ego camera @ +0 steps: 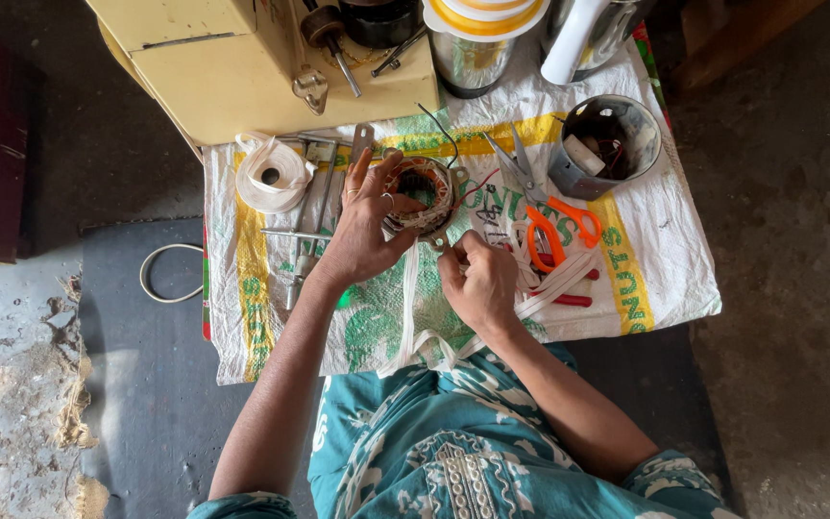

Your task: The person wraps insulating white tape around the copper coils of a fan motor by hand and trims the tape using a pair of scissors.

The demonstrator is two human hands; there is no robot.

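Copper-wound and ring-shaped, one motor stator (425,195) lies on a white woven sack (646,279), and everything else is placed from it. Left of the stator sits one roll of white tape (271,176); between the two lie a few slim metal hand tools (311,207), their exact count hard to tell. Right of the stator rests one pair of orange-handled scissors (554,223), and beyond them stands one open grey metal can (607,144) with small parts inside. Behind the stator stands one cream-yellow box (232,67) and one steel container with a yellow-and-white lid (477,38). Loose white strips (549,284) trail from the stator toward the person.

The sack carries yellow bands along its edges, green printed lettering and a green picture below the stator.

The left hand (362,226) is spread, fingers fanned over the stator's left rim and pressing on it, rings on two fingers. The right hand (480,281), just below and right of the stator, is mostly closed, fingertips pinching a white strip at the stator's lower edge.
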